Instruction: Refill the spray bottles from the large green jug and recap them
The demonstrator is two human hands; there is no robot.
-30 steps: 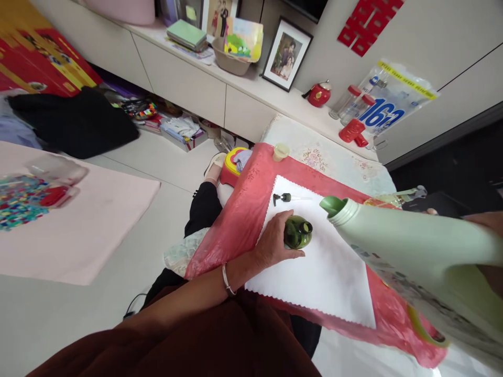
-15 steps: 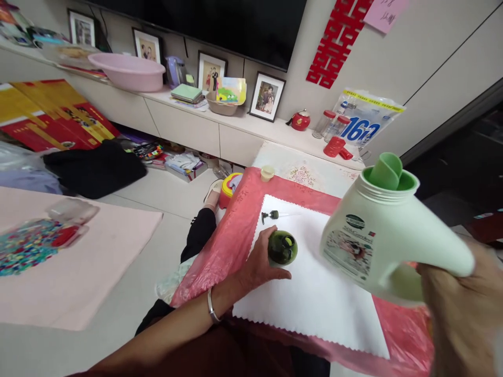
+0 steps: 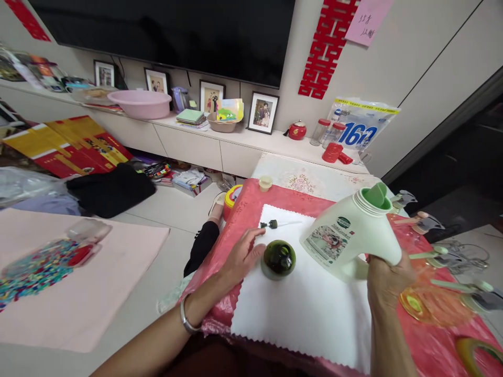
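My right hand (image 3: 389, 283) is wrapped round the handle of a large pale green detergent jug (image 3: 341, 230). The jug is uncapped, with a green pouring spout (image 3: 376, 195) at its mouth, and tilts a little over the white scalloped mat (image 3: 298, 324). Just left of a dark green round bottle (image 3: 279, 258), my left hand (image 3: 243, 256) is open, fingers apart; whether its thumb side touches the bottle I cannot tell. A dark pump head (image 3: 271, 224) with a clear tube lies on the mat behind the bottle.
Pink plastic (image 3: 220, 303) covers the table under the mat. A small cup (image 3: 265, 183) stands at its far left corner. On the right are pump bottles (image 3: 426, 222), an orange bottle (image 3: 440, 303) and a tape roll (image 3: 479, 356). Colourful beads (image 3: 43, 272) lie on a pale pink surface leftwards.
The jug has moved lower and left, closer to the mat. My left hand has loosened from round the green bottle and drawn back to its left. The view has shifted, showing more on the right.
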